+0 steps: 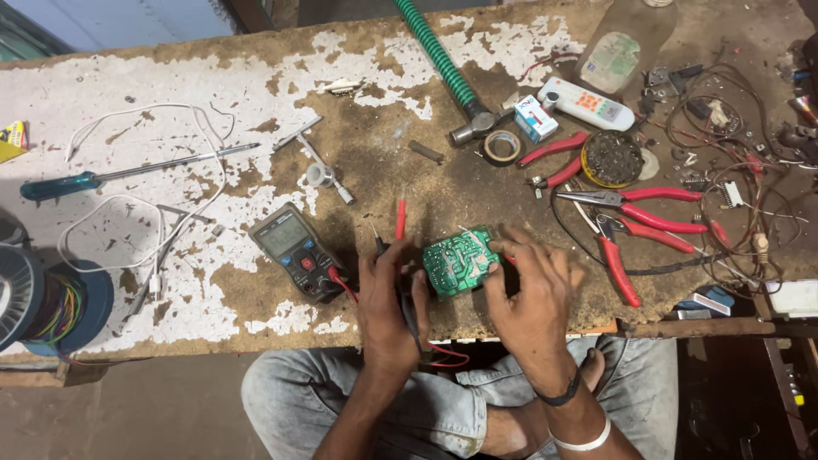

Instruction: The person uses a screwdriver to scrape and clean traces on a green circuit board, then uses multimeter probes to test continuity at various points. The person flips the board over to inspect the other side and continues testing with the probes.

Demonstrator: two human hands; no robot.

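Observation:
A small green circuit board lies near the front edge of a worn workbench. My right hand rests on its right side, fingers touching the board's edge. Just left of the board, my left hand grips a black test probe, with the red probe standing above it. The probes' red lead runs to a dark multimeter lying left of my left hand.
Red-handled pliers and cutters lie right of the board. Further back are a tape roll, a hammer, a green hose and a white remote. A blue-handled screwdriver, white cable and wire spool sit left.

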